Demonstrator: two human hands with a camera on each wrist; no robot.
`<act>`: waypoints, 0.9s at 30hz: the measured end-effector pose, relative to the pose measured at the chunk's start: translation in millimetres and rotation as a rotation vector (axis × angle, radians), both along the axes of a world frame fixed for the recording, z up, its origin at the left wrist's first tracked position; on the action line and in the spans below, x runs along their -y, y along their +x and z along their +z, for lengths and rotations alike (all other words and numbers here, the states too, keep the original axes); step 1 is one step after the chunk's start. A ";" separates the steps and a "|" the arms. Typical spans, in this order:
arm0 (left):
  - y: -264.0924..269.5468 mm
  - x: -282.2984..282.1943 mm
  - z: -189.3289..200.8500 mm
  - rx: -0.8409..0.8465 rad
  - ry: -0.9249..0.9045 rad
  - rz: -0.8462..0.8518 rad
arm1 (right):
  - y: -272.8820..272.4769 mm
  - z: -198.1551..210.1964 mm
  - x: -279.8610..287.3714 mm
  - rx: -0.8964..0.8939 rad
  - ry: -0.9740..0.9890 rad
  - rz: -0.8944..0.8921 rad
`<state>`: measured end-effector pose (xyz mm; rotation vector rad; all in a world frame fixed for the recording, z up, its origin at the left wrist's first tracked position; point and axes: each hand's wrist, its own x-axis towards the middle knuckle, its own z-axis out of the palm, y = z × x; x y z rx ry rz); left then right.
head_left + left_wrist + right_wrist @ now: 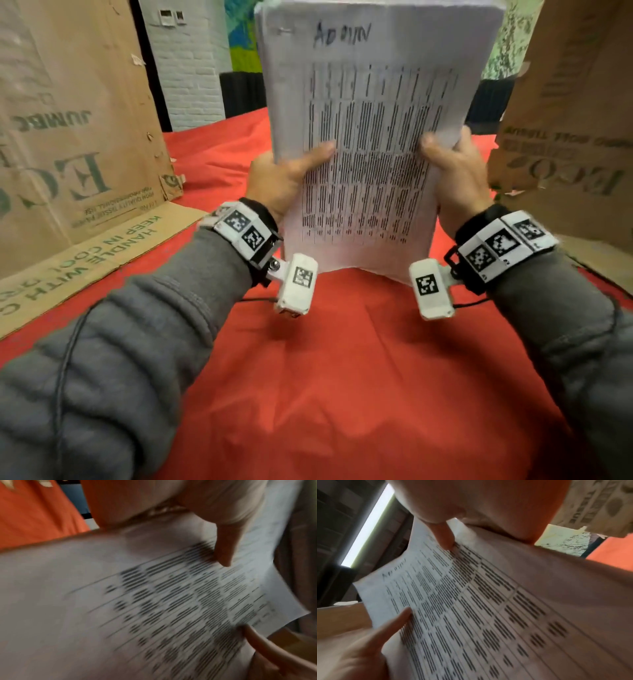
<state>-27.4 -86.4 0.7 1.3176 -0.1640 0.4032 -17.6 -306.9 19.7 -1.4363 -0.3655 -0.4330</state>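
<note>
I hold a thick stack of white printed sheets [370, 137] upright above the red table. A table of dark text lines covers the front page, with handwriting at the top. My left hand [277, 181] grips the stack's left edge, its thumb lying across the front page. My right hand [455, 174] grips the right edge in the same way. The left wrist view is blurred and shows the page [120, 615] with the left thumb [224, 547] on it. In the right wrist view, the right thumb [445, 536] presses on the page [488, 615]. The fingers behind the stack are hidden.
A red cloth [342, 377] covers the table. A large cardboard box [68, 137] stands at the left with its flap [102, 253] lying flat on the cloth. Another cardboard box [575, 137] stands at the right. A white brick pillar [191, 68] rises behind.
</note>
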 end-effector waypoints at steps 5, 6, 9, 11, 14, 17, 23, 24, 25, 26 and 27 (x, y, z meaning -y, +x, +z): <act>2.4 7.7 -7.4 -0.039 0.040 0.054 | 2.5 -8.6 -4.8 0.044 -0.031 -0.068; 5.7 6.1 -2.2 -0.026 0.030 0.061 | 5.3 -5.4 -4.8 0.050 -0.028 -0.108; 10.0 5.8 -3.7 -0.054 0.049 0.092 | 11.3 -12.2 -5.7 0.022 -0.041 -0.078; 6.0 6.9 -21.1 -0.125 0.121 0.114 | 15.3 -32.8 -3.9 -0.057 -0.146 -0.075; 10.5 3.5 -37.4 -0.131 0.287 0.173 | 25.4 -53.6 1.8 -0.095 -0.257 -0.119; 22.9 -8.7 -27.9 -0.159 0.448 0.299 | 31.0 -35.8 8.7 -0.113 -0.347 -0.129; 1.3 -12.1 -30.7 -0.582 0.900 0.174 | 11.9 -35.0 24.2 -0.518 -0.679 0.062; -2.0 -10.0 -39.8 -0.658 1.020 0.160 | 8.4 -42.8 23.7 -0.558 -0.797 0.082; -4.4 -7.2 -47.3 -0.705 1.129 0.145 | 7.9 -48.6 22.6 -0.573 -0.941 0.072; -6.0 -4.9 -51.0 -0.727 1.210 0.127 | 5.6 -50.3 22.3 -0.575 -1.082 0.058; -6.4 -3.9 -52.3 -0.729 1.261 0.121 | 4.4 -49.3 22.6 -0.582 -1.184 0.035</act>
